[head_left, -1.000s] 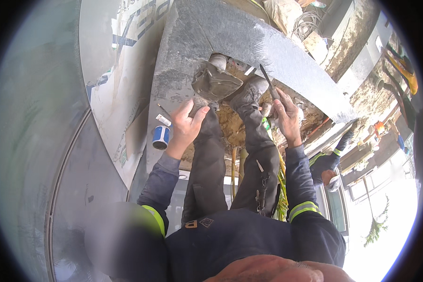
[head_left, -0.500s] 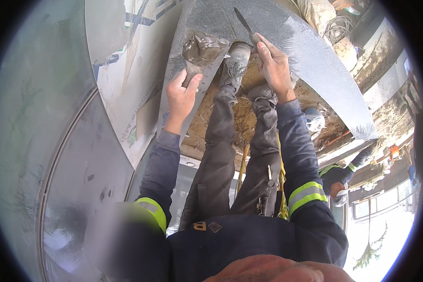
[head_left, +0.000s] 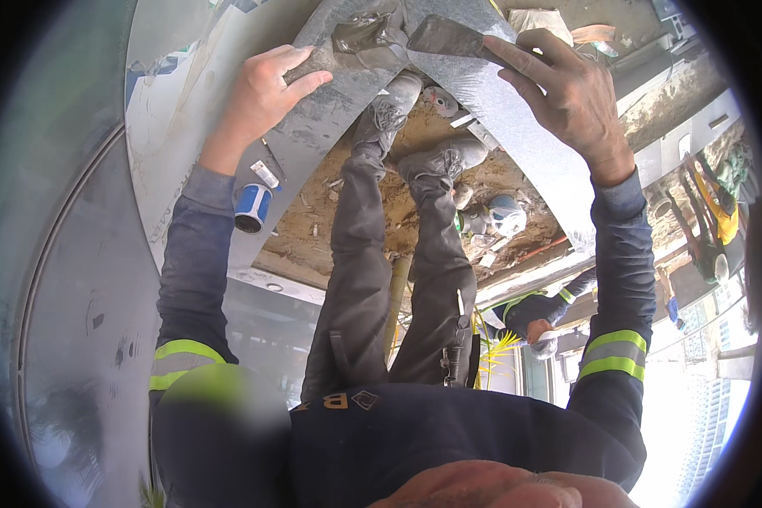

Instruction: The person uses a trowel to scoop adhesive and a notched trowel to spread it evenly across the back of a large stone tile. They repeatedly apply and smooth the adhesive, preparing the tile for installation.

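Observation:
My left hand (head_left: 267, 89) grips the handle end of a broad scraper whose blade carries a thick lump of grey paste (head_left: 368, 41). From the other side, my right hand (head_left: 571, 89) is closed round the handle of a putty knife (head_left: 449, 38). Its broad, dark blade points left, its tip close to the paste and the left tool. Both tools are over the grey slab (head_left: 483, 85), near its far angled part. My fingers partly cover both handles.
On the slab's left arm are a blue-and-white can (head_left: 252, 207), a small white tube (head_left: 264, 173) and a thin dark tool (head_left: 273, 157). My shoes (head_left: 389, 106) stand on sandy ground (head_left: 330, 207) strewn with debris inside the slab's angle. Another person (head_left: 538, 320) is at lower right.
Both hands have moved farther out and apart, with the tools raised toward the far edge. The putty knife has turned from upright and edge-on to pointing left, blade broadside. The view has shifted.

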Demonstrator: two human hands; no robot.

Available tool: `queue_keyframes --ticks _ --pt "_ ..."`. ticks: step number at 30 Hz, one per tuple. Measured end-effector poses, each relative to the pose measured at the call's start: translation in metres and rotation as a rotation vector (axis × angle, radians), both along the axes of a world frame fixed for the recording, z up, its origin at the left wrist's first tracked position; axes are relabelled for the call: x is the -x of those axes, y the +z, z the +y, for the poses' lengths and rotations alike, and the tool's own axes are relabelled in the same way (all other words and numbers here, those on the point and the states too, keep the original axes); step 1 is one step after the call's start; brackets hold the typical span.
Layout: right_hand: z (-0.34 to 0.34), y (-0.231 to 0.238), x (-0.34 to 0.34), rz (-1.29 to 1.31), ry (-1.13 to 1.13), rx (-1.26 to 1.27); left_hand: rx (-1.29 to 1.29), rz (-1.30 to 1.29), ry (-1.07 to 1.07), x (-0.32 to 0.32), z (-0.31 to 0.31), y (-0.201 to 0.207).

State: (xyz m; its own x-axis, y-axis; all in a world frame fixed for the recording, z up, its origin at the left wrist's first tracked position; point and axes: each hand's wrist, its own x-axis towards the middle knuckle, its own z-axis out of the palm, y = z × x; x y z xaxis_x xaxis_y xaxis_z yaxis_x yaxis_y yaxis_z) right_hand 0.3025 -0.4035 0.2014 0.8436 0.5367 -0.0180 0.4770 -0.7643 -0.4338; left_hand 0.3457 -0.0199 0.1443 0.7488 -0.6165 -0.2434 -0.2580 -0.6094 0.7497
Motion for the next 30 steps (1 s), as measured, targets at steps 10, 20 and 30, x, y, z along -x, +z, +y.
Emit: queue_keyframes --ticks 10,20,30 --pt "0.018 -0.004 -0.007 -0.056 0.114 0.035 0.002 -0.084 -0.071 -0.001 -0.005 0.007" --pt "0.026 -0.034 0.029 0.182 -0.015 0.221 -0.035 -0.076 0.117 0.028 0.008 0.01" --pt "0.02 -0.161 -0.03 0.244 -0.247 -0.019 -0.046 0.279 0.618 0.103 0.031 -0.019"
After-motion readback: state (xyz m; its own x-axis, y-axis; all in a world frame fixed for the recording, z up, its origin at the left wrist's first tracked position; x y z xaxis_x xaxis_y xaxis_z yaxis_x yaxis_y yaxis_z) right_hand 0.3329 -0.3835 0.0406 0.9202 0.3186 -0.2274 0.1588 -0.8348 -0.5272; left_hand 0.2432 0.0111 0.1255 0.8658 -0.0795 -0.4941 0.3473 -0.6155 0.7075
